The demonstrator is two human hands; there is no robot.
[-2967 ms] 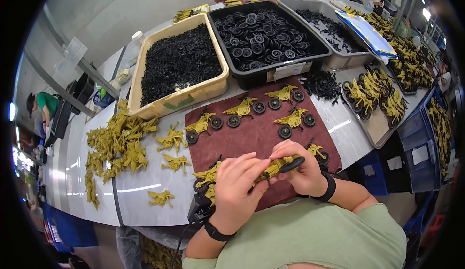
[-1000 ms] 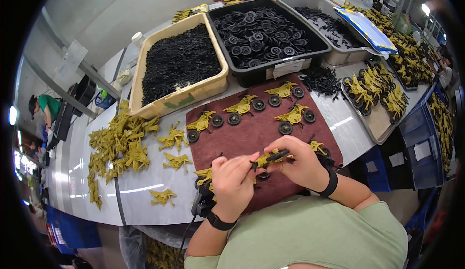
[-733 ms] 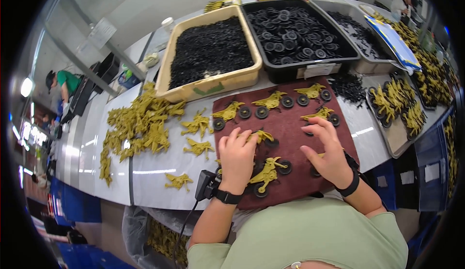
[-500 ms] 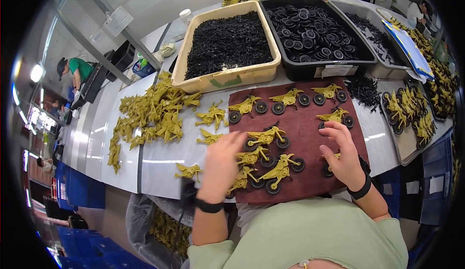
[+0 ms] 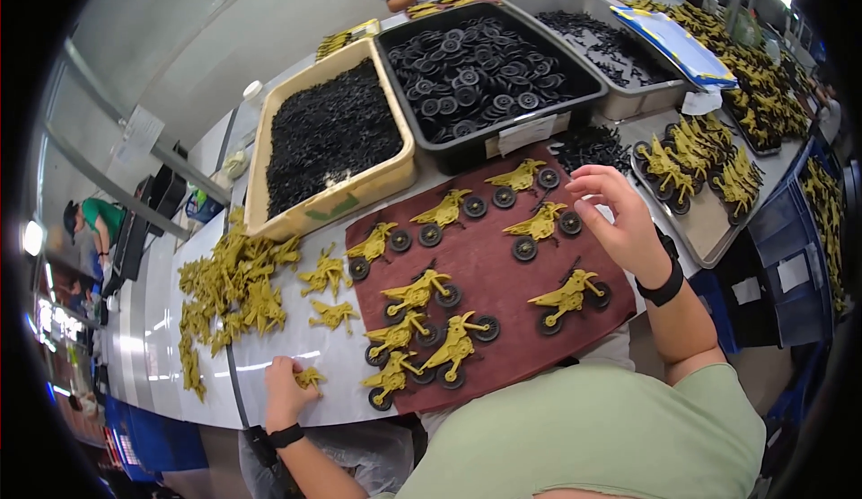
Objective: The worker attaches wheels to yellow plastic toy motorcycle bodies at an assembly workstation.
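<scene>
Toy motorbike bench, both hands busy

Left hand (image 5: 285, 389) is down at the near edge of the bench (image 5: 162, 337), fingers pinched on a loose olive bike frame (image 5: 312, 379) just left of the maroon mat (image 5: 503, 274). Right hand (image 5: 620, 220) hovers over the mat's far right side, fingers loosely curled and holding nothing I can see, close to a wheeled bike (image 5: 541, 226).

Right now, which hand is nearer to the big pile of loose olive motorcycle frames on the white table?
Left. The left hand rests on the table just below the pile of loose frames, touching a single frame. The right hand hovers over the maroon mat, far right of the pile.
</scene>
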